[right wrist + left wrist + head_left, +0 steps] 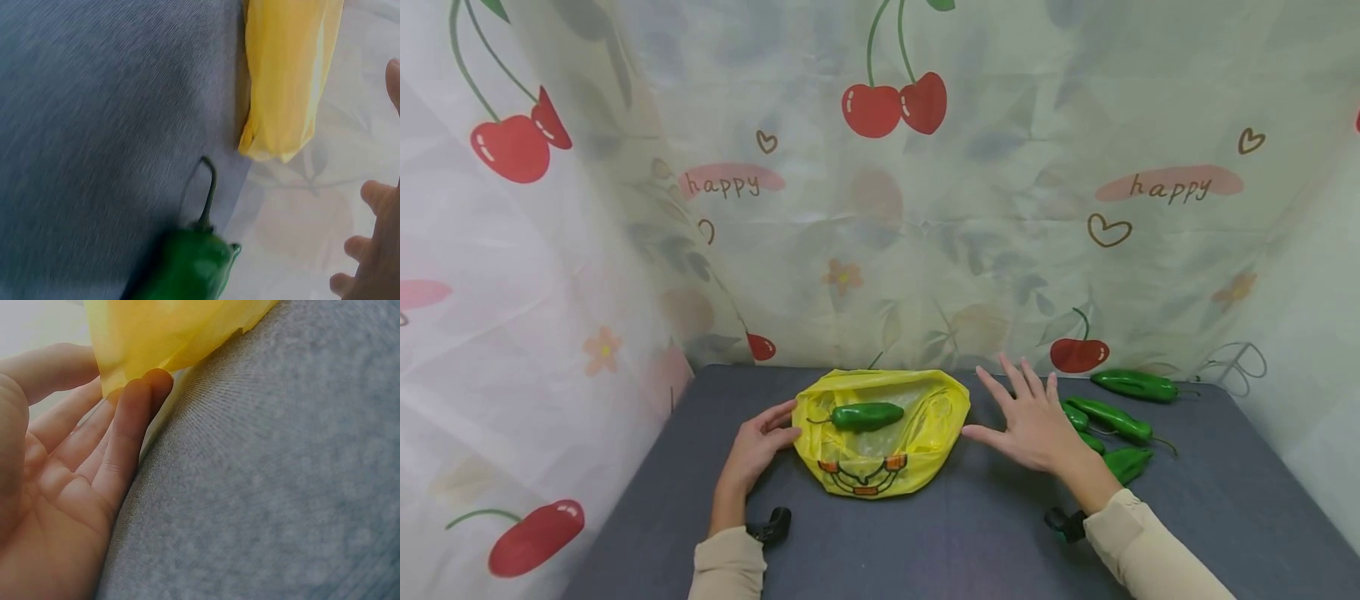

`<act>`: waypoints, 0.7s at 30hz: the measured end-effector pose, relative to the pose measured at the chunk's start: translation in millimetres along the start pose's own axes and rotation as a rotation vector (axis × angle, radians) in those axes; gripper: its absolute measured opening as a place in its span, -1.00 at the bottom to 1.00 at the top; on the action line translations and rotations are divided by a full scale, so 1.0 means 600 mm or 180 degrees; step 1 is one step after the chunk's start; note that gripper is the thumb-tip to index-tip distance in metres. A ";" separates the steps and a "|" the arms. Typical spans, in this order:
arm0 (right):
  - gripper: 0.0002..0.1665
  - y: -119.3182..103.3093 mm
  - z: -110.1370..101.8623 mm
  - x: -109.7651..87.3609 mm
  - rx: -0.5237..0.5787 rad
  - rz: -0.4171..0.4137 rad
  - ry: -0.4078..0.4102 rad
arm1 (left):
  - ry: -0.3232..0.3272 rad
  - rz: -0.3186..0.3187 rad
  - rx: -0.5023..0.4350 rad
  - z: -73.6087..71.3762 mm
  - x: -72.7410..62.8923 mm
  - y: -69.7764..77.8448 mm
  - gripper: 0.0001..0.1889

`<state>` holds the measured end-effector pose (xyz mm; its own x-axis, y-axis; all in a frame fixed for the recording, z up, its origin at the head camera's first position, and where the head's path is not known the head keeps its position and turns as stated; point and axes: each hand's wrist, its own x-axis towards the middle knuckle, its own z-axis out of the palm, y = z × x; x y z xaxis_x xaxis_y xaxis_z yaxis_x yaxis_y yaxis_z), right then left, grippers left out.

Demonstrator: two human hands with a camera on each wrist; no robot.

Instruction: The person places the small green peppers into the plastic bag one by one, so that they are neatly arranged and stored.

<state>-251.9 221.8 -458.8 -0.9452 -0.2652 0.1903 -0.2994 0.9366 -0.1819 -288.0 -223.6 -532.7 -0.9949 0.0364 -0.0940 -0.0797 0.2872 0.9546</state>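
A yellow plastic bag [880,483] with a printed face lies with its mouth spread wide. A green pepper [868,417] with its stem to the left is in the mouth. My left hand [756,446] is at the bag's left edge; in the left wrist view a corner of the yellow bag [156,337] sits between thumb and fingertips. My right hand [1033,425] is held between the bag and the loose peppers, fingers spread, holding nothing. In the right wrist view a green pepper [187,265] lies below it, near the bag's end.
Several green peppers lie at the right on the dark grey cloth [925,550], one long pepper [1135,385] at the back and another pepper [1108,417] in front. A cherry-printed curtain [895,208] hangs behind and along the sides.
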 end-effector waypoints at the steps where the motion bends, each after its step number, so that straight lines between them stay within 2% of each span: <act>1: 0.17 0.004 -0.003 -0.003 -0.0019 0.0010 -0.0002 | 0.0003 -0.0007 -0.0006 0.000 0.000 0.000 -0.37; 12: 0.16 0.040 -0.021 -0.039 -0.0145 0.0131 -0.0006 | 0.0014 0.0005 -0.0026 -0.001 0.001 -0.003 -0.35; 21: 0.18 0.075 -0.024 -0.068 -0.0082 0.0246 -0.0009 | 0.0018 0.0030 0.0015 -0.001 -0.002 -0.001 -0.36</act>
<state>-225.0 278.4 -460.6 -0.9658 -0.1925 0.1740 -0.2222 0.9599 -0.1711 -287.0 -224.2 -533.3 -0.9959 0.0338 -0.0835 -0.0701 0.2912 0.9541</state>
